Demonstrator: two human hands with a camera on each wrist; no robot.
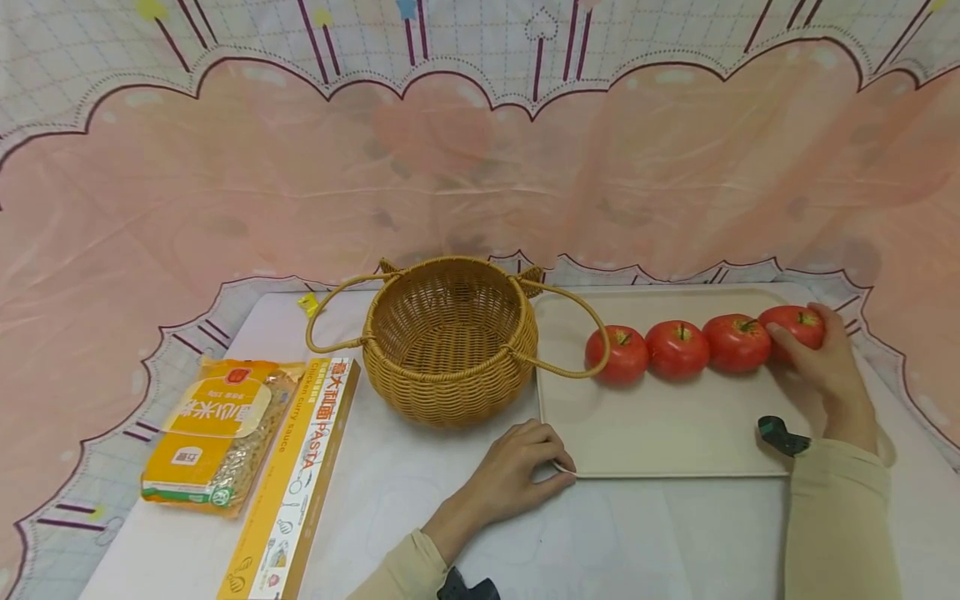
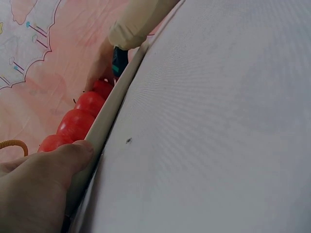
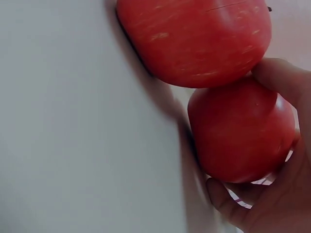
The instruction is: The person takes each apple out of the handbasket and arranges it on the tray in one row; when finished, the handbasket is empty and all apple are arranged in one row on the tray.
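Several red apples stand in a row along a cream tray (image 1: pixel 660 433). My right hand (image 1: pixel 828 371) grips the rightmost apple (image 1: pixel 795 323), with thumb and fingers round its sides. In the right wrist view this held apple (image 3: pixel 240 131) touches the neighbouring apple (image 3: pixel 194 41) and sits on the tray's surface. At the tray's near left corner, my left hand (image 1: pixel 517 471) pinches the edge. Its thumb (image 2: pixel 77 153) lies on the rim in the left wrist view, while the other fingers are hidden there.
Left of the tray stands a wicker basket (image 1: pixel 442 400); its right handle (image 1: pixel 581 304) reaches over the tray and the leftmost apple. Farther left lie a pasta box (image 1: pixel 292 483) and an orange food packet (image 1: pixel 213 433). A small yellow wrapper (image 1: pixel 308 304) lies behind, near the patterned cloth (image 1: pixel 450 183).
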